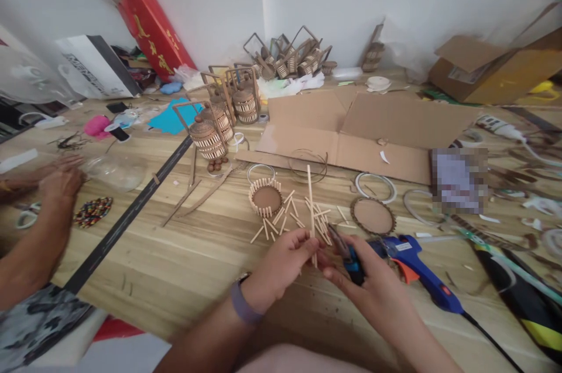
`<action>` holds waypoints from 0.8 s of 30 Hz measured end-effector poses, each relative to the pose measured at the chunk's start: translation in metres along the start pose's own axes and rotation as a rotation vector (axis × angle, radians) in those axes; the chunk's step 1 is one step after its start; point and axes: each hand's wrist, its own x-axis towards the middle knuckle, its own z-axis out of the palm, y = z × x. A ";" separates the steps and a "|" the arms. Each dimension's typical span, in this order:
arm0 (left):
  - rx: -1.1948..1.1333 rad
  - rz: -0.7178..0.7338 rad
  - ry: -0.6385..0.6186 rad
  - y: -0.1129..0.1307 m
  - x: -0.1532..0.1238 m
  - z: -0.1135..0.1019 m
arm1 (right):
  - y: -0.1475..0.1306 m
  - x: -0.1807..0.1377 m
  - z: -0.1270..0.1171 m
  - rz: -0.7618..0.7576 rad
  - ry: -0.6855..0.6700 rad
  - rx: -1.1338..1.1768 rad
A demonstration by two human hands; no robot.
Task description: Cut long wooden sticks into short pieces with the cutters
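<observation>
My left hand (293,260) pinches a thin pale wooden stick (309,197) that stands nearly upright above the table. Close beside it, my right hand (367,273) is wrapped round a pair of pliers-like cutters (348,253) with dark jaws and blue-black handles. The jaws point up and to the left, near the stick; whether they touch it I cannot tell. Short cut sticks (287,212) lie scattered just beyond my hands. Behind them stands a small round base (266,197) ringed with upright short sticks. A second round base (373,216) with a dark braided rim lies to the right.
A blue glue gun (424,273) lies right of my hand, its cord running forward. Flattened cardboard (307,130) spans the back. Small lidded baskets (208,137) stand at centre left. Another person's hands (59,180) are at far left, near colourful beads (93,212).
</observation>
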 end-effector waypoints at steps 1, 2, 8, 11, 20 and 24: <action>-0.008 -0.010 0.024 -0.001 0.001 0.000 | 0.001 0.000 0.003 -0.032 -0.010 -0.034; -0.015 -0.018 0.036 -0.002 0.002 0.000 | 0.002 -0.001 0.005 -0.062 -0.020 -0.064; -0.118 -0.074 0.009 -0.004 -0.001 0.007 | 0.009 -0.001 0.011 -0.128 0.001 -0.143; -0.120 -0.068 0.005 -0.003 -0.002 0.008 | 0.007 -0.002 0.011 -0.108 0.022 -0.118; -0.083 -0.090 -0.101 0.006 -0.004 -0.002 | -0.018 -0.023 -0.028 0.313 -0.119 0.158; -0.039 -0.136 -0.169 0.008 -0.008 -0.001 | -0.011 -0.034 -0.053 0.593 -0.307 0.259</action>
